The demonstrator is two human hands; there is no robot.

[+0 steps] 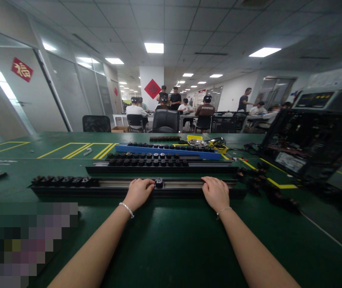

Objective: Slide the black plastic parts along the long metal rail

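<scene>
A long black rail (pixel 185 193) with a pale metal channel lies across the table in front of me. My left hand (pixel 139 193) is closed over its front edge near the middle, with the thumb side against a small black block (pixel 159 183) that sits in the channel. Further right, my right hand (pixel 216 193) grips the same rail, fingers bent over its far side; the fingertips are partly hidden. A row of similar black blocks (pixel 66 181) fills the rail's left end.
Behind lie a second black rail (pixel 162 169) with a row of blocks and a blue rail (pixel 171 150). Loose black parts (pixel 267 188) are heaped to the right, beside an open computer case (pixel 297 140). A metal dish (pixel 197 143) and yellow tray (pixel 195 138) stand further back. People sit beyond.
</scene>
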